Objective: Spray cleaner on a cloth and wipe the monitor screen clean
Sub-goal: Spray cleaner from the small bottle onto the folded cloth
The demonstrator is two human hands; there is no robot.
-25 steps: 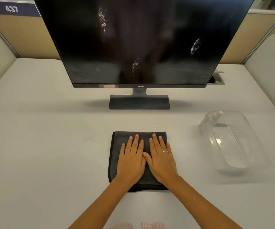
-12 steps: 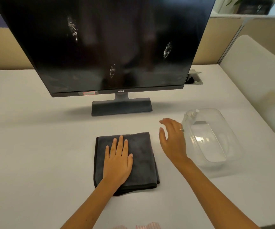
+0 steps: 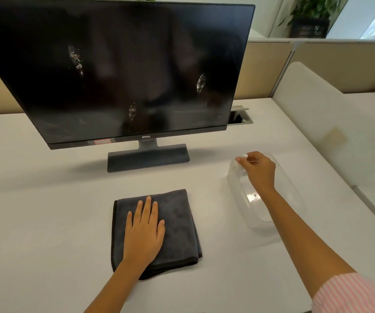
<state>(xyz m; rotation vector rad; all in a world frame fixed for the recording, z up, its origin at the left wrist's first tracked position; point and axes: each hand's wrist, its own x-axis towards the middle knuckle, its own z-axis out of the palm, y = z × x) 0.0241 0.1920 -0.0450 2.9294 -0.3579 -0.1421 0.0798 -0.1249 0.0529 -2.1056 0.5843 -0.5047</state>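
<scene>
Our right hand has left the cloth and now pinches the spray bottle in the clear tub, left hand flat, open on cloth; spraying next, smudged screen untouched.

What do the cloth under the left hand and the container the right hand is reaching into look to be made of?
Cloth: dark grey, matte, soft nap with a stitched edge, folded in layers; it looks like microfibre. Container: clear, glossy, most likely hard plastic, since the table shows through its walls and highlights glint on it. The right hand hides what it grips.
</scene>
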